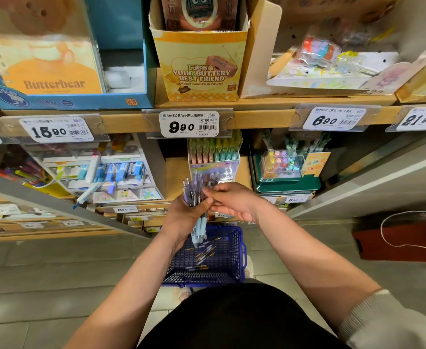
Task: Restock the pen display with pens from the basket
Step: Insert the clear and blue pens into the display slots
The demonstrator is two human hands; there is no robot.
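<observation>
Head view: left hand (pixel 184 215) is gripping the pen bundle (pixel 194 190) mid-barrel above the blue basket (pixel 234 250), right hand (pixel 234 202) is pinching its upper barrels just before the pen display (pixel 214 157); pens are looking light, stiff and slick, so I'm favouring single mid-barrel pinches.

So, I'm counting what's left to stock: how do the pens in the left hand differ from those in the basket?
The bundle of pens stands upright, gripped together by the left hand; the loose pens lie flat and scattered in the blue basket. The bundle is raised before the pen display; the loose pens sit low. Both are slim pens not yet shelved.
</observation>
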